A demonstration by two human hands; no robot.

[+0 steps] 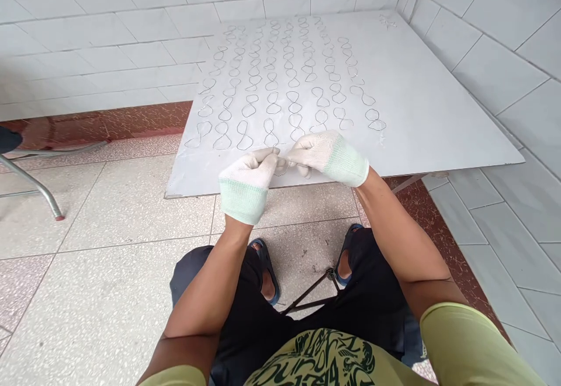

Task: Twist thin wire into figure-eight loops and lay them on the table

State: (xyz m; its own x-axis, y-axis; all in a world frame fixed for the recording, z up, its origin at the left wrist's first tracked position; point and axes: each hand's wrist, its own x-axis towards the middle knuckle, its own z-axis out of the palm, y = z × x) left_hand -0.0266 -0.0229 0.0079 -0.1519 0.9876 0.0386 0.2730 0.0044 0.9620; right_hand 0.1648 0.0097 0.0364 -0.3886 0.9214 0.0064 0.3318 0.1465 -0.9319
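Observation:
My left hand (249, 178), in a white glove with a pale green cuff, is pinched closed above the table's front edge. Facing it, my right hand (331, 153) wears a matching glove and is also pinched, its fingertips almost meeting the left ones. Between them is a thin wire loop (284, 171), partly hidden by the fingers. Just beyond my hands, several thin figure-eight wires (271, 132) lie in rows on the white tabletop (421, 111). The exact material of these thin strands is hard to make out.
White tiled walls (149, 24) border the table at the back and right. A small tangle of strands (387, 21) lies at the far right corner. Metal chair legs (39, 187) stand on the floor at left. A dark metal frame (311, 292) is between my feet.

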